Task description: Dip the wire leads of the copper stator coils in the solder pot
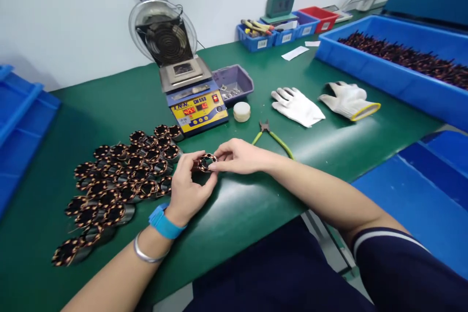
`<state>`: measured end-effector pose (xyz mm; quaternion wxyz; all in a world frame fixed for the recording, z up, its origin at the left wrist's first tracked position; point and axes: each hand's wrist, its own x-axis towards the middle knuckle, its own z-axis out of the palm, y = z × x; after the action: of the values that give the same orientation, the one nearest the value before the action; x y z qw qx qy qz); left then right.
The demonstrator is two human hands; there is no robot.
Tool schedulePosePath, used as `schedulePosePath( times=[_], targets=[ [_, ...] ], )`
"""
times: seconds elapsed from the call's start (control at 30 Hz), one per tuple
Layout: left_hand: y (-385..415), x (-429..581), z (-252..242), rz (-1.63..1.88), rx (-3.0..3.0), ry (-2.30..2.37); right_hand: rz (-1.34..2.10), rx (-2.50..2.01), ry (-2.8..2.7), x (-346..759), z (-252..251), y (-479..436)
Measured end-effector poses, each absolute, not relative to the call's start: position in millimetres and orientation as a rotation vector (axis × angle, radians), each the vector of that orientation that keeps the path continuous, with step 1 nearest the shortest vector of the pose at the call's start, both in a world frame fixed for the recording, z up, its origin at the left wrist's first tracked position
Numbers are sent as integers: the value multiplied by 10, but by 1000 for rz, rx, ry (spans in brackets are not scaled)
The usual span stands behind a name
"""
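A small ring-shaped coil (207,162) with copper windings is held upright between both hands above the green table. My left hand (190,187), with a blue band and a silver bangle at the wrist, is wrapped round its left side. The fingers of my right hand (236,156) pinch the coil's right edge. Left of my hands stand several similar wound coils (135,161), packed close together. Just beyond my right hand lie pliers (264,127) with green handles, their jaws pointing away from me.
Behind my hands stands a yellow and blue heating unit (199,109), with a purple tray (236,83) and a round white container (242,111) beside it. White gloves (298,106) lie further right. A large blue bin (387,70) holds many dark parts. A green table (252,234) extends beneath.
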<state>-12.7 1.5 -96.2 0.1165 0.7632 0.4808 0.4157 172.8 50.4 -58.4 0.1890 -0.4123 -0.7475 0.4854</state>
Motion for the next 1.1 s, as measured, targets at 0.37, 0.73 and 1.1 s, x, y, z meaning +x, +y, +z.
schedulePosePath(
  times=[0.37,0.73,1.1],
  targets=[
    [118,-125,-946,1136,2286,1313,1430,-1175,-1819,1871,-620,510],
    [69,-143,-916,1223,2269,1193,1732,-1007,-1399,1729,-768,422],
    [89,-107,-1009,1436,1344,1155,1648,-1037,-1339,1740,-766,411]
  ],
)
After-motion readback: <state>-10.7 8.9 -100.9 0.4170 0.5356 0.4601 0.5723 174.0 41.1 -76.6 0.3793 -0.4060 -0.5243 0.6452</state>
